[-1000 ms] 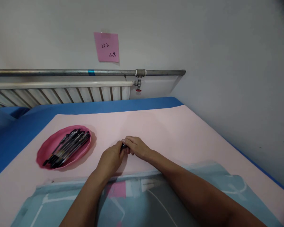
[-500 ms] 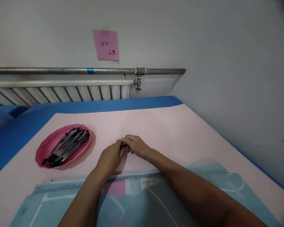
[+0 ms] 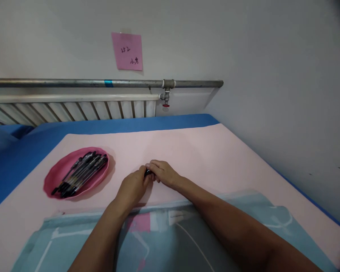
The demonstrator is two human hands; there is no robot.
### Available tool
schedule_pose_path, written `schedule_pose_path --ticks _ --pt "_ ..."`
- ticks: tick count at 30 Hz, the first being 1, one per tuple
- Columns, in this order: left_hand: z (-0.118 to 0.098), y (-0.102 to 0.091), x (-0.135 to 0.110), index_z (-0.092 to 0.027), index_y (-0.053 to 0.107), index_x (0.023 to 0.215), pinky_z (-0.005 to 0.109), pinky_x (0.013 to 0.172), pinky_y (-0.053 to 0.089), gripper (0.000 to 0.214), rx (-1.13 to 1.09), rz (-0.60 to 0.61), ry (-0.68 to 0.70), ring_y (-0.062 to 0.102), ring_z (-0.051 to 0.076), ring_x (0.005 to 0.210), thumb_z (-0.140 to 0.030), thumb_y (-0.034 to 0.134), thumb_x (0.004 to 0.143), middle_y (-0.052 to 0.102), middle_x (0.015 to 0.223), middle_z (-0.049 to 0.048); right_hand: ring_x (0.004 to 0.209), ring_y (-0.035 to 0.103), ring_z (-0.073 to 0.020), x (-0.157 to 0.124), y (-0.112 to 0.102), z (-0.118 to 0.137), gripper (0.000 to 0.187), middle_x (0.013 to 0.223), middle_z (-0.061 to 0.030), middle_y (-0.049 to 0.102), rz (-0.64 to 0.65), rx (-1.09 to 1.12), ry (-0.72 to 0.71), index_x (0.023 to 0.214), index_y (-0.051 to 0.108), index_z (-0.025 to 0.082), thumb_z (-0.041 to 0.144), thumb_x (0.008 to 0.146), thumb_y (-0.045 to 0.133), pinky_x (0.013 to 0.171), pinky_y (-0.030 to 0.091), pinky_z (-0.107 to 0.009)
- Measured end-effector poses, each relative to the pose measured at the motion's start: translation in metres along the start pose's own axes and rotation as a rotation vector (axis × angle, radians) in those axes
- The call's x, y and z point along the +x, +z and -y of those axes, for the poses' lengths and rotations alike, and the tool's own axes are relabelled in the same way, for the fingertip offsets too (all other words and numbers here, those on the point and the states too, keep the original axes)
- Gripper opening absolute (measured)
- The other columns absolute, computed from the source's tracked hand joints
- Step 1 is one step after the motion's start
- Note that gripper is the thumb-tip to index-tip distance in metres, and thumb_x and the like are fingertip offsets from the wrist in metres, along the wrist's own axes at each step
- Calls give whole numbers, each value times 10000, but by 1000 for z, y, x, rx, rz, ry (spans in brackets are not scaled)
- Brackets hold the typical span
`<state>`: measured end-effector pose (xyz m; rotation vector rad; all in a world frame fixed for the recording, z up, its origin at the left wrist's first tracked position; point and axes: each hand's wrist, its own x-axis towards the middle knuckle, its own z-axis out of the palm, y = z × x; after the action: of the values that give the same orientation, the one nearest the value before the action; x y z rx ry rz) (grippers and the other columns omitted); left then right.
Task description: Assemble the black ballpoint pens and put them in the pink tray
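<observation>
My left hand (image 3: 133, 184) and my right hand (image 3: 164, 172) meet over the middle of the pink sheet, both closed on one black pen (image 3: 148, 172). Only a short, dark, glossy stretch of it shows between the fingers; the remainder is hidden. To the left of my hands, a pink oval dish (image 3: 51, 180) with a wavy rim holds several pens (image 3: 83, 173), clear-barrelled with black ends, lying slantwise in a heap.
A blue patterned cloth (image 3: 82, 230) lies under my forearms. The pink sheet (image 3: 184, 147) covers a blue surface (image 3: 147, 124). Behind are a radiator (image 3: 127, 109), a metal pipe (image 3: 73, 82) with a red-handled valve (image 3: 166, 99), and a pink note (image 3: 127, 51) on the wall.
The whole view has shifted very slightly. My hands keep the same hold on the pen, and the dish of pens stays in place.
</observation>
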<state>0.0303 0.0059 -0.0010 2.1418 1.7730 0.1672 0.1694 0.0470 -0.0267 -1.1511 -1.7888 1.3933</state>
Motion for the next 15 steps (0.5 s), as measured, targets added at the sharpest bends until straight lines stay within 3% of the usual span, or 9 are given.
schedule_pose_path --ticks 15 --pt "1 0 0 -176 471 1068 294 618 394 252 -10 6 13 634 238 812 -293 357 877 676 923 96 412 456 -68 -1 0 2 311 490 41 500 -2 -9 -4 619 465 174 359 866 426 411 383 -175"
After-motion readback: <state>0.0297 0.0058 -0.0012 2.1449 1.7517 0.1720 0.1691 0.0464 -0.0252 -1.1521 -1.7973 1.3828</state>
